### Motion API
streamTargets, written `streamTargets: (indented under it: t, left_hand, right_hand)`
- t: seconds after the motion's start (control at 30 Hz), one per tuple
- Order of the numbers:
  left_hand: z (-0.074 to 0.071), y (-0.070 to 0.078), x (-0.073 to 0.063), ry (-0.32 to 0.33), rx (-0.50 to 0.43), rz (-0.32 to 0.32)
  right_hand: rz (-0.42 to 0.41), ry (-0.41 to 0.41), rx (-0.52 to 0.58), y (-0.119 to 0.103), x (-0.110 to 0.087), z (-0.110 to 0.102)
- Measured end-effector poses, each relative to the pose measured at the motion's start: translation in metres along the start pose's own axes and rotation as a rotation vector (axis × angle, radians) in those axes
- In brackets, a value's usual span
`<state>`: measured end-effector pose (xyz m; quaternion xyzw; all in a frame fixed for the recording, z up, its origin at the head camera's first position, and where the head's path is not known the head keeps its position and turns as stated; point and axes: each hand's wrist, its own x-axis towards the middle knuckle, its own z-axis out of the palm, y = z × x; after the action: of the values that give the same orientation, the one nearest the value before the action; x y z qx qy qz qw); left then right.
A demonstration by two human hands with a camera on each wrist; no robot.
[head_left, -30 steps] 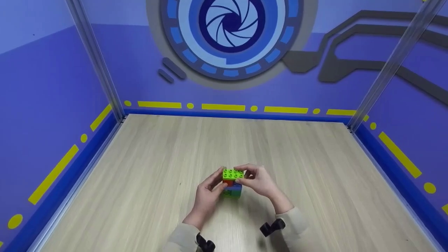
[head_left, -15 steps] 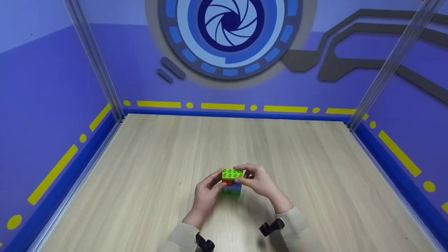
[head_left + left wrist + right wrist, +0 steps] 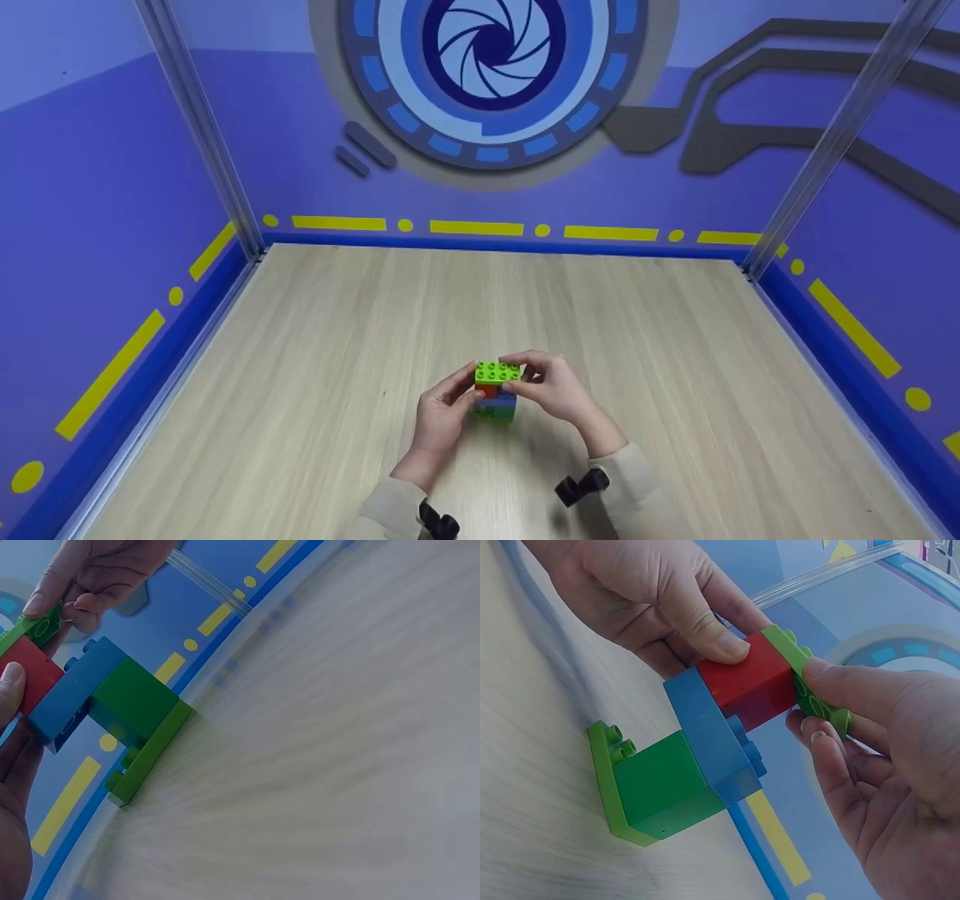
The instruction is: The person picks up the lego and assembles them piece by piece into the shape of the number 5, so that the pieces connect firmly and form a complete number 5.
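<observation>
A stack of toy building bricks stands between both hands. From the bottom it has a thin light-green plate (image 3: 609, 791), a dark-green brick (image 3: 667, 784), a blue brick (image 3: 712, 735), a red brick (image 3: 754, 679) and a bright-green studded plate (image 3: 496, 372) on top. My left hand (image 3: 439, 424) grips the red brick from the left, its thumb on the near face. With thumb and fingers, my right hand (image 3: 559, 386) pinches the overhanging right end of the top plate. In the left wrist view, the bottom plate meets the tabletop.
The pale wood-grain table (image 3: 360, 337) is bounded by blue-purple panels (image 3: 247, 135) at the back and sides. Metal posts (image 3: 199, 112) stand at the back corners. Beige sleeves (image 3: 630, 480) and black wrist mounts (image 3: 583, 487) sit close above the table's near part.
</observation>
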<state>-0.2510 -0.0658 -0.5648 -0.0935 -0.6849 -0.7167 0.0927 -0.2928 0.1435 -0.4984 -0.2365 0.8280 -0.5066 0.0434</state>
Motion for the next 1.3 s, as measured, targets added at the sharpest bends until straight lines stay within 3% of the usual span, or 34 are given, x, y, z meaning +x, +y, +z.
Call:
streamTargets:
  t: [0.53,0.73,0.93,1.13,1.3]
  left_hand:
    - [-0.001,-0.004,-0.001,-0.010,0.027,0.000]
    - [-0.001,-0.005,0.000,0.009,0.064,0.021]
    - [0.000,-0.005,0.000,0.048,0.036,0.026]
    - [0.000,-0.006,0.000,0.070,0.028,0.022]
    - [0.000,-0.005,0.001,0.041,0.027,-0.004]
  right_hand:
    - [-0.049,-0.022,0.106,0.011,0.001,0.002]
    - [-0.106,0.032,0.166,0.016,0.001,0.006]
    - [-0.164,0.126,0.199,0.021,0.002,0.014]
    - [-0.158,0.205,0.226,0.025,0.001,0.021]
    - [-0.137,0.187,0.245,0.032,0.001,0.023]
